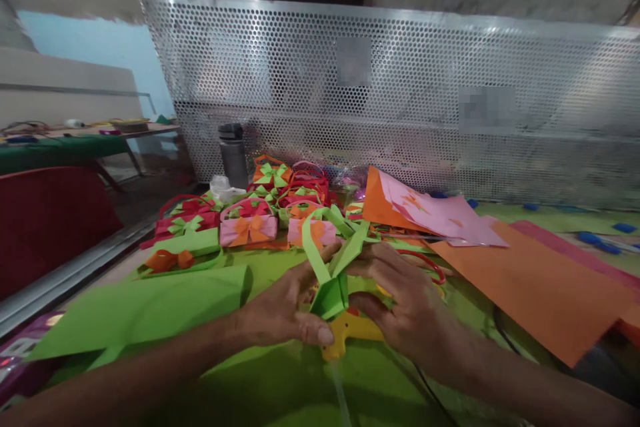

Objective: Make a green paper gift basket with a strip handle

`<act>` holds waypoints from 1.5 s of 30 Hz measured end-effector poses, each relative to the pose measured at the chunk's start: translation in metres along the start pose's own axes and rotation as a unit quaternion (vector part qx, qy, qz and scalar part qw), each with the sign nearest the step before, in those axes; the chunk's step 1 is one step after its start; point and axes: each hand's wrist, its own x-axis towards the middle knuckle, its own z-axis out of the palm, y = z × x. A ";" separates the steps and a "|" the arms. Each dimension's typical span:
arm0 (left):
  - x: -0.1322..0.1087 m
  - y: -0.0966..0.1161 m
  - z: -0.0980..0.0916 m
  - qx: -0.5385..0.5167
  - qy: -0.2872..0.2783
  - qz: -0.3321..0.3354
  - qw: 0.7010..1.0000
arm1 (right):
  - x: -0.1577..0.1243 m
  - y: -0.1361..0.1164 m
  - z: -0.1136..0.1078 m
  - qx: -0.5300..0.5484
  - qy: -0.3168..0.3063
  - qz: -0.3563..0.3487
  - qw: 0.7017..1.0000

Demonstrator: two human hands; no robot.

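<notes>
Green handbag (pixel 334 297) in the middle of our view, we face a broad perforated metal screen (pixel 425 103) standing beyond the green work surface (pixel 280 380). Over that surface an orange sheet (pixel 540 287) spreads to the right and a curled green sheet (pixel 150 307) to the left, with a row of bowed bags (pixel 235 230) along the far side. Closer in, the handbag lies squarely between our left hand (pixel 285 307) and our right hand (pixel 405 293), neither clearly nearer. It sits end-on: its near end faces us, and its long axis runs mostly away, slanting a little right at the far end, so each long side fronts one palm, the relation we judge matters most. Our right thumb and bent fingers pinch the right side; our left thumb is spread away from fingers passing behind the strap (pixel 311 251), and we cannot tell whether they grip. Smaller, a yellow glue gun (pixel 353 330) lies crosswise just below the near end, with our left thumb tip right beside it.
</notes>
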 end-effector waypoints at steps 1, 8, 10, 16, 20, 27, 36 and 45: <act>0.000 0.000 0.000 -0.005 -0.005 0.001 1.000 | 0.000 0.000 0.000 -0.003 -0.006 -0.004 1.000; 0.000 0.001 0.001 -0.060 -0.023 -0.005 0.998 | -0.003 0.000 0.001 -0.027 -0.026 0.001 0.999; 0.001 0.003 0.002 -0.065 -0.024 -0.007 0.998 | -0.002 -0.001 0.001 -0.031 -0.034 -0.007 0.999; 0.002 -0.001 -0.001 -0.055 -0.033 0.014 0.998 | 0.001 -0.008 0.001 0.002 -0.116 0.019 0.993; -0.003 -0.016 -0.007 -0.009 -0.005 0.022 1.000 | -0.003 -0.007 0.004 0.023 -0.110 0.029 0.993; -0.012 -0.012 -0.003 0.136 0.032 0.046 0.989 | -0.001 -0.006 0.001 0.077 -0.061 0.029 0.995; -0.006 -0.009 0.003 0.331 0.056 0.146 0.931 | 0.002 -0.013 -0.004 0.050 -0.083 0.084 0.992; -0.006 0.003 0.010 0.277 0.031 0.080 0.957 | 0.001 -0.020 -0.003 0.018 -0.134 0.107 0.985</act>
